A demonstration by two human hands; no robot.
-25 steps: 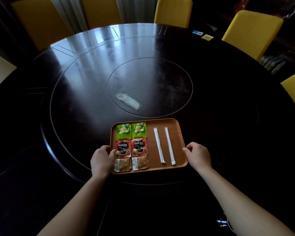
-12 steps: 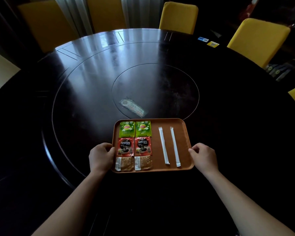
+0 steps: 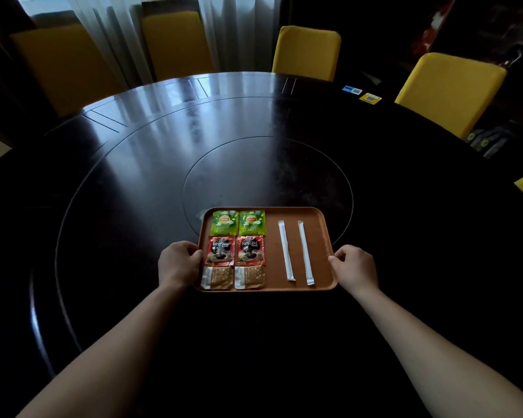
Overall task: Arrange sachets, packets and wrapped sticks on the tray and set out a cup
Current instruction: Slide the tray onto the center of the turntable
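A brown tray (image 3: 322, 236) is held over the near part of the dark round table (image 3: 133, 182). My left hand (image 3: 178, 262) grips its left rim and my right hand (image 3: 355, 265) grips its right rim. On the tray's left half lie two green tea sachets (image 3: 237, 222), two red coffee packets (image 3: 234, 250) below them, and two brown sugar packets (image 3: 233, 277) nearest me. Two white wrapped sticks (image 3: 295, 251) lie side by side on the right half. No cup is in view.
Yellow chairs (image 3: 307, 52) stand around the far and right sides of the table. A blue card (image 3: 352, 90) and a yellow card (image 3: 370, 98) lie at the far right edge. The tray's far left corner covers most of a small clear packet (image 3: 202, 215).
The tray, gripped by both hands, has moved away from me toward the table's middle and now covers the clear packet that lay beyond it.
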